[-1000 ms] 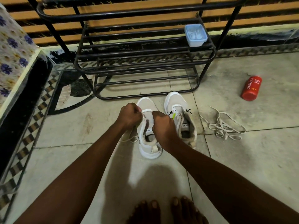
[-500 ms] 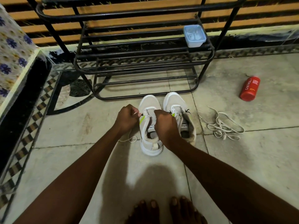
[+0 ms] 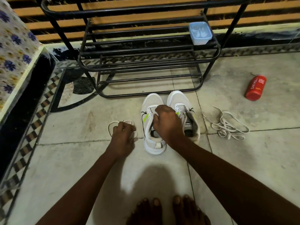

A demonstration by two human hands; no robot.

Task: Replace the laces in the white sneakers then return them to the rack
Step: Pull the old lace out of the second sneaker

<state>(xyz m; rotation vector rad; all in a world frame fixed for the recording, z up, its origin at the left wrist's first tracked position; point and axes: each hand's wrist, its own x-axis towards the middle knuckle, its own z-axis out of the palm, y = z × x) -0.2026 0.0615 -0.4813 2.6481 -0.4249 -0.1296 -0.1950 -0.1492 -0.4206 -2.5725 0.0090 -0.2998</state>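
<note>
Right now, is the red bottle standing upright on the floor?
No, the red bottle lies on its side on the floor tiles, right of the rack.

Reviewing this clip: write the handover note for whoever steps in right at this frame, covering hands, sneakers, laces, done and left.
Left hand: closed on a loose white lace on the floor, left of the shoes.
Right hand: gripping the tongue area of the left sneaker.
Right sneaker stands beside it; both sit on the floor in front of the black rack.
Another lace pile lies to the right.
Done: both sneakers look unlaced.
Left: thread laces through both, then set them on the rack.
</note>
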